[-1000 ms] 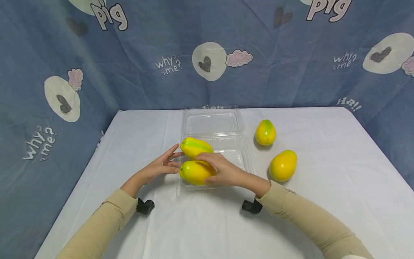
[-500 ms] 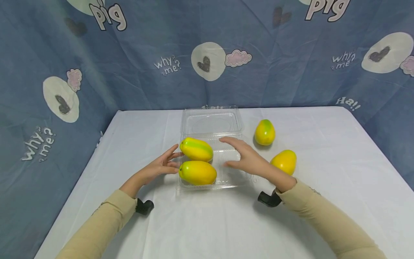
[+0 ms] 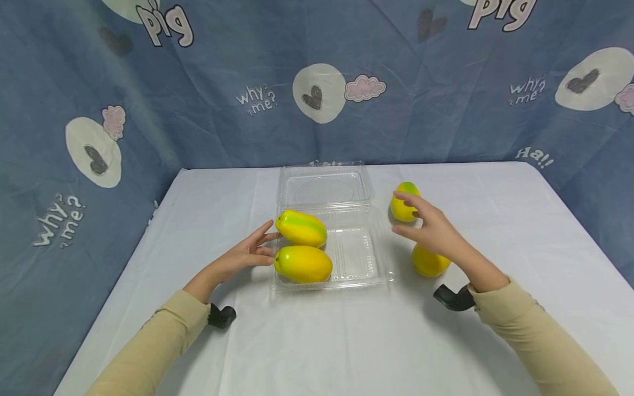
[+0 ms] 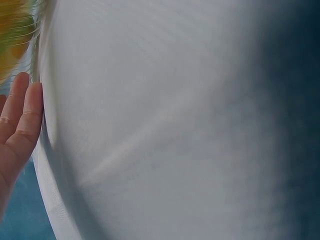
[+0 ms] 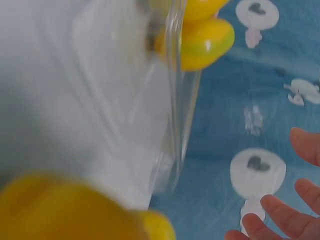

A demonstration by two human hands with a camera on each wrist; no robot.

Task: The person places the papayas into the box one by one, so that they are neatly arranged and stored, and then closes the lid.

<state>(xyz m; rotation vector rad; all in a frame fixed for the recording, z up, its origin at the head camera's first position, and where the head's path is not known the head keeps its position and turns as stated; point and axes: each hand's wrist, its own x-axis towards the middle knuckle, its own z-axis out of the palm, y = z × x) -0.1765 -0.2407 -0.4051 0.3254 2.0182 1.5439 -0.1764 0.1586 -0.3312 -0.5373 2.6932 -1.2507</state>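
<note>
Two yellow-green papayas lie side by side in the left half of a clear plastic clamshell box (image 3: 354, 256), one behind (image 3: 301, 228) and one in front (image 3: 303, 264). My left hand (image 3: 241, 256) has its fingers extended at the box's left edge, close to the papayas' stem ends. Its fingers (image 4: 31, 112) show beside the box wall in the left wrist view. My right hand (image 3: 436, 228) is spread with nothing in its grasp, right of the box. It overlaps a far papaya (image 3: 405, 208) and a nearer one (image 3: 430, 260) in the head view.
The box's lid (image 3: 324, 186) lies folded back toward the rear edge of the white-covered table (image 3: 317, 341). A blue printed curtain (image 3: 223, 121) hangs behind and to the sides. Black wrist mounts (image 3: 222, 317) sit under both cuffs.
The right hand has let go of the front papaya in the box and moved right, over toward the two loose papayas. My left hand has stayed at the box's edge.
</note>
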